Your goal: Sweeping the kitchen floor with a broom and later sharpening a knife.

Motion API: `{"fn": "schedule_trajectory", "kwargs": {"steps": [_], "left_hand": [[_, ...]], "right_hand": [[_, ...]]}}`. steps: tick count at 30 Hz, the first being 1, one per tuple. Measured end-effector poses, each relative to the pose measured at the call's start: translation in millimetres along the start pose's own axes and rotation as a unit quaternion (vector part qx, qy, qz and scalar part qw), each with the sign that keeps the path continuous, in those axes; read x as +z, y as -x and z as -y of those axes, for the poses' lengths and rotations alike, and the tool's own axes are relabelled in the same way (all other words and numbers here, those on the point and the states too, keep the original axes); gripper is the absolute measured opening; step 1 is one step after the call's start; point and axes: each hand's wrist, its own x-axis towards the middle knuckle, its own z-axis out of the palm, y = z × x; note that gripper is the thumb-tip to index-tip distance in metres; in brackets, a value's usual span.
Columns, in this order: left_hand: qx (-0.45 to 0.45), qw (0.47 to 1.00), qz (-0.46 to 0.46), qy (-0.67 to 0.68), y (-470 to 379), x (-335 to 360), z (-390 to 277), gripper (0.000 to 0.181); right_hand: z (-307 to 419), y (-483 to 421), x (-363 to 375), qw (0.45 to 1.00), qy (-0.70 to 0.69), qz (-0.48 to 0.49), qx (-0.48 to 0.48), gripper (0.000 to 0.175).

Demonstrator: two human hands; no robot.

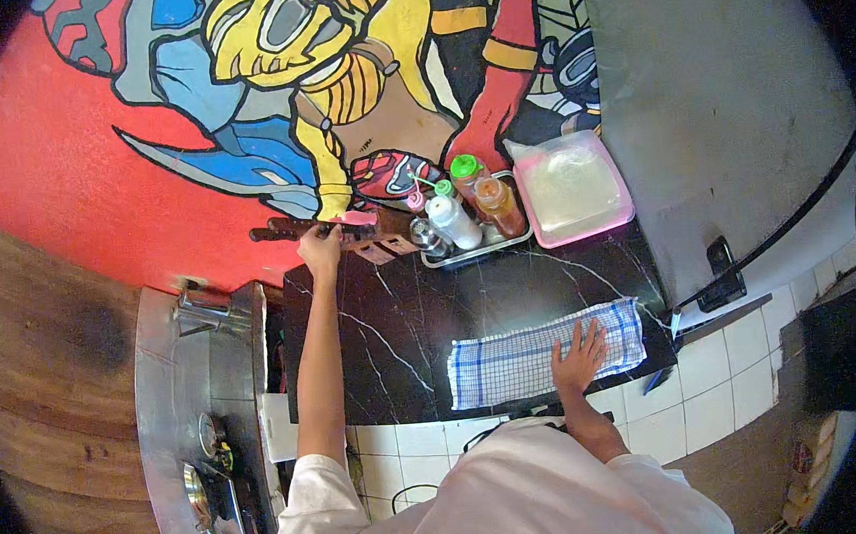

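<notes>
My left hand (320, 248) is at the far left corner of the black marble-patterned counter (393, 306), its fingers closed around one of several dark handles (274, 231), apparently knife handles. A pink item (357, 217) lies just beyond the fingers. Beside it stands a brown block or box (389, 246), partly hidden. My right hand (580, 357) rests flat with fingers spread on a folded blue-and-white checked cloth (509, 362) at the counter's near edge. Nothing is held in it.
A metal tray (483, 250) holds several squeeze bottles (454, 220) and a shaker (428, 237). Right of it, a pink-rimmed container (575, 190) holds something pale. A grey appliance (722, 112) borders the counter's right. At left stands a metal worktop (230, 363) with pans (197, 495).
</notes>
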Motion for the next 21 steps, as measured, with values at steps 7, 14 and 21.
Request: {"fn": "schedule_trajectory", "kwargs": {"steps": [7,14,21], "left_hand": [[0.049,0.979,-0.138,0.141,20,-79,-54,0.022],[0.228,0.937,-0.244,0.103,106,-146,-83,0.016],[0.530,0.827,-0.065,0.175,276,-85,-55,0.030]], "right_hand": [[3,6,-1,0.999,0.017,-0.024,-0.020,0.054],[1,12,6,0.998,0.042,-0.023,-0.030,0.056],[36,-7,-22,0.818,-0.441,0.369,-0.015,0.042]]}}
